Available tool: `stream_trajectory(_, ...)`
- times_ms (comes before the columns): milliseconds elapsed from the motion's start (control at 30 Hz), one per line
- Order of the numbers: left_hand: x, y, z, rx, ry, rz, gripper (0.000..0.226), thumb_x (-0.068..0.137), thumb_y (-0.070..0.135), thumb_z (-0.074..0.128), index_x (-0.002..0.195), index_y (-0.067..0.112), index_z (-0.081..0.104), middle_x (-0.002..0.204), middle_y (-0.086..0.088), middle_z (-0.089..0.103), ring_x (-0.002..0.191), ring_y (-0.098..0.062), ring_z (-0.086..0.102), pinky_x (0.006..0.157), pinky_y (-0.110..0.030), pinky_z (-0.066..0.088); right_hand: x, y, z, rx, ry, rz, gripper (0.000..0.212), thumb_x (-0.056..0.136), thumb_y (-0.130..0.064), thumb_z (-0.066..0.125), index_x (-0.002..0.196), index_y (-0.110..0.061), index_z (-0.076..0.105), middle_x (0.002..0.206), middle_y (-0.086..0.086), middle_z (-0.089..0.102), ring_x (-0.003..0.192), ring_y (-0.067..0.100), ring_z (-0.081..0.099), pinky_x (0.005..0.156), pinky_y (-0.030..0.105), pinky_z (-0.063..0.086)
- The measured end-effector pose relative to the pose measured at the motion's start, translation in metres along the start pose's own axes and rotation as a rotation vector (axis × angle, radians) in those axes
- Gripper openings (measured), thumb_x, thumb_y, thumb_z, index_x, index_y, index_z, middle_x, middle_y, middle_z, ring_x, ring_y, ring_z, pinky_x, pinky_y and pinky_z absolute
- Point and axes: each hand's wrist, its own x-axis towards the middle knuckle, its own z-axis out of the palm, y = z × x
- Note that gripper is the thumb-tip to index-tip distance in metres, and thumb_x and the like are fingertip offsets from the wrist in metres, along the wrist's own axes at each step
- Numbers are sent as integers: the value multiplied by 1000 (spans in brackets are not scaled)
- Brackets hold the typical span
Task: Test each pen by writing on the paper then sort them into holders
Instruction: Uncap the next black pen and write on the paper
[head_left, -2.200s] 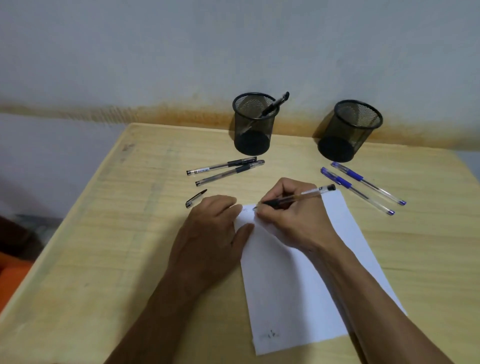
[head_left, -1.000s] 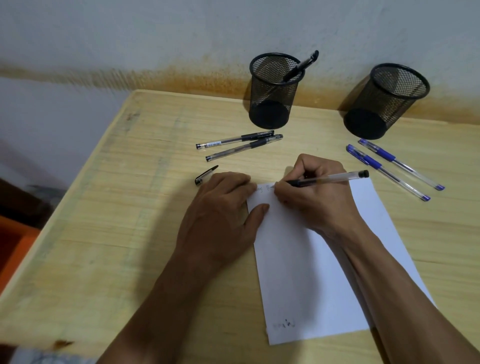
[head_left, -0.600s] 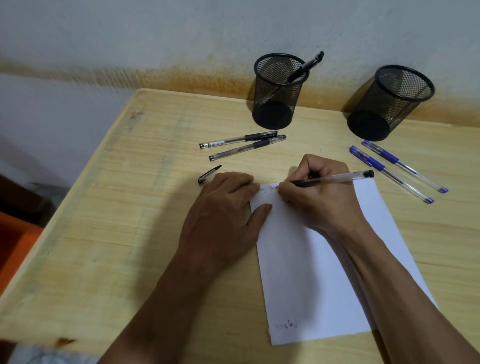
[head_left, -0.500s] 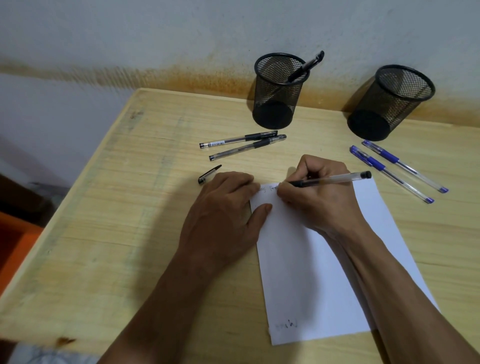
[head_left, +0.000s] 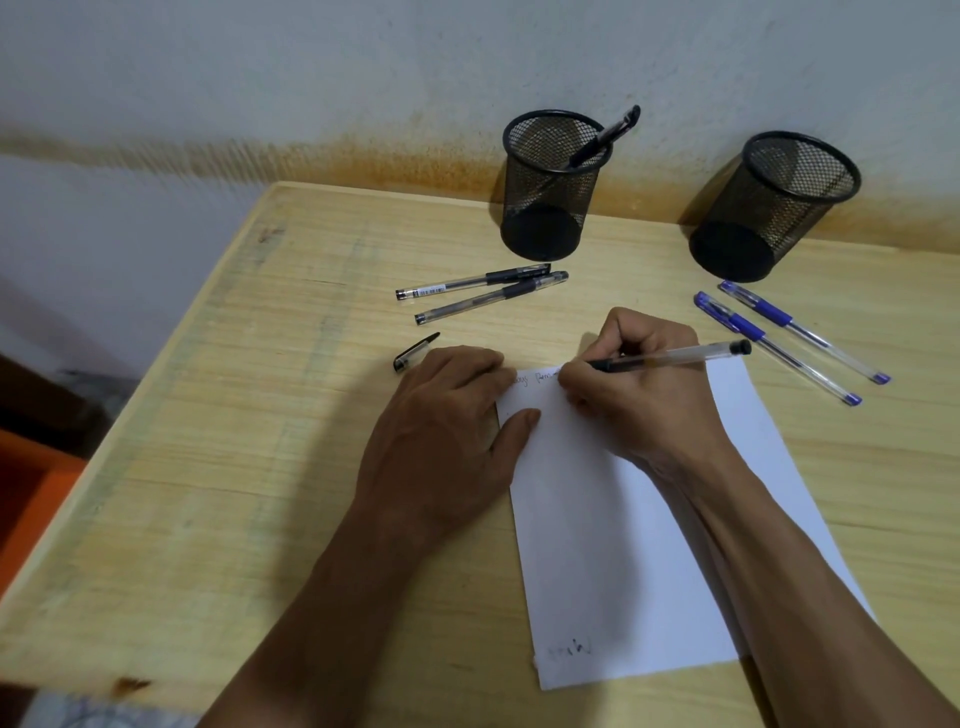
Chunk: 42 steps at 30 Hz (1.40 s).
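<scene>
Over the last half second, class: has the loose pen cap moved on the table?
No. The pen cap still lies just beyond the left hand, below the two black pens, same spot on the table.

Two bare forearms in view, no sleeves visible. Left hand (head_left: 447, 431) and right hand (head_left: 644, 395): no rings, watch, gloves or bands seen. Short fingernails, unpainted.
</scene>
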Motion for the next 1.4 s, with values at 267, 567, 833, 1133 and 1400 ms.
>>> stream_trajectory(267, 0, -1, 1, -2, -4, -3, 49, 88, 48, 56, 118, 12, 69, 121, -2, 66, 115, -17, 57, 102, -37, 46, -1, -1, 0, -50, -3, -6, 19, 75, -1, 75, 65, -4, 60, 65, 17, 64, 59, 19, 58, 55, 36, 50)
stream_trajectory(567, 0, 0, 0, -4, 8, 0, 48, 87, 47, 56, 117, 12, 70, 121, -2, 66, 115, -17, 57, 101, -37, 46, -2, -4, 0, -69, 7, 1, 23, 75, 1, 76, 62, -8, 59, 61, 11, 62, 56, 14, 56, 51, 30, 48)
stream_trajectory(833, 0, -1, 1, -11, 6, -7, 48, 88, 47, 56, 119, 12, 69, 122, -2, 66, 115, -17, 57, 100, -40, 48, -3, -7, 1, -101, 32, -20, 17, 75, 5, 73, 66, 1, 60, 60, 10, 63, 52, 10, 57, 48, 25, 47)
stream_trajectory(1133, 0, -2, 3, -7, 5, -6, 48, 88, 48, 56, 118, 13, 69, 121, -2, 66, 115, -17, 57, 101, -38, 47, -1, -2, 0, -118, 50, -27, 16, 72, 2, 72, 65, 0, 58, 64, 18, 63, 58, 27, 57, 52, 38, 48)
stream_trajectory(1400, 0, -3, 3, -8, 2, -7, 48, 88, 47, 56, 119, 13, 68, 122, -2, 66, 115, -16, 56, 101, -37, 47, -1, 1, -2, 0, 42, 6, 15, 68, 2, 69, 62, -4, 56, 59, 20, 61, 52, 27, 56, 51, 35, 48)
